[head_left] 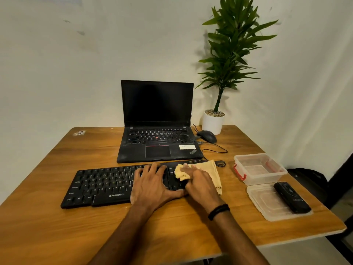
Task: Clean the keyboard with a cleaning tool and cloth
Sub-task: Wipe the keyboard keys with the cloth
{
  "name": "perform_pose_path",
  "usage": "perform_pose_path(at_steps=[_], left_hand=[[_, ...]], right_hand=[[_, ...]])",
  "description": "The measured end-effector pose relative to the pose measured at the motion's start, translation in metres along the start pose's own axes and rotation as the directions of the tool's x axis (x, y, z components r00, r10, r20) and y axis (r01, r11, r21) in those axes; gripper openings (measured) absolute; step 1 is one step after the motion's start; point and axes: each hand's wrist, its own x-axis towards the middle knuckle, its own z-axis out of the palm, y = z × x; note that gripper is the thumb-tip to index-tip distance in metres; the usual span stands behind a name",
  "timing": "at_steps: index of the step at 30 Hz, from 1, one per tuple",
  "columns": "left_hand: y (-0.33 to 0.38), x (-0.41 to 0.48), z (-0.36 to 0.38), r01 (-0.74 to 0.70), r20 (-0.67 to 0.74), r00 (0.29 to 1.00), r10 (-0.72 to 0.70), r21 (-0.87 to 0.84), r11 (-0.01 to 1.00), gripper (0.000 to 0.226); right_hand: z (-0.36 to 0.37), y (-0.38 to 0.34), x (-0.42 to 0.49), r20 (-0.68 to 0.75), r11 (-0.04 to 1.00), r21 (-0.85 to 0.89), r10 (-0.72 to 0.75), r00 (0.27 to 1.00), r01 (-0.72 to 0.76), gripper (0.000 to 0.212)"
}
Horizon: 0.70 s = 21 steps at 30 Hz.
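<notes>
Head view: I'm seeing the keyboard (99,185) lying mid-front on the surface (47,236), long axis running left to right, right end angling away toward the laptop (158,119) just behind it. The left hand (152,186) is pressing flat on the middle keys, fingers spread. The right hand (200,186) is gripping a bunched yellow cloth (210,169) over the keyboard's right end. Bare wood is showing left and in front. A clear container (257,169), its lid (267,205) and a black cleaning tool (291,197) are crowding the right edge.
</notes>
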Motion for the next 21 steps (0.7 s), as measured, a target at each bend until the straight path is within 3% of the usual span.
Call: perform_pose_path(at_steps=[4, 8, 10, 14, 17, 21], left_hand=[[0.000, -0.001, -0.002, -0.013, 0.009, 1.000, 0.013, -0.009, 1.000, 0.133], [-0.002, -0.001, 0.000, -0.007, -0.041, 0.999, 0.003, -0.093, 0.996, 0.101], [0.000, -0.002, 0.001, 0.013, -0.050, 0.999, -0.020, -0.146, 0.989, 0.103], [0.001, -0.004, 0.000, 0.012, -0.075, 0.997, -0.029, -0.221, 0.975, 0.110], [-0.003, -0.002, 0.002, -0.002, -0.086, 0.996, -0.015, -0.194, 0.981, 0.103], [-0.005, 0.001, 0.008, -0.025, -0.100, 0.995, 0.010, -0.146, 0.989, 0.101]], right_hand=[[0.007, -0.022, 0.019, -0.141, 0.989, -0.060, 0.129, 0.982, -0.138, 0.054], [0.020, -0.051, -0.006, -0.015, 0.999, -0.038, 0.012, 1.000, -0.013, 0.059], [0.021, -0.047, -0.018, -0.032, 0.999, 0.002, -0.040, 0.999, 0.040, 0.055], [0.025, -0.048, 0.009, -0.138, 0.996, -0.036, 0.079, 0.987, -0.085, 0.054], [0.028, -0.063, 0.017, -0.070, 0.997, 0.008, 0.075, 0.995, -0.075, 0.052], [0.019, -0.053, -0.017, 0.007, 0.994, 0.094, -0.058, 0.998, 0.057, 0.043]])
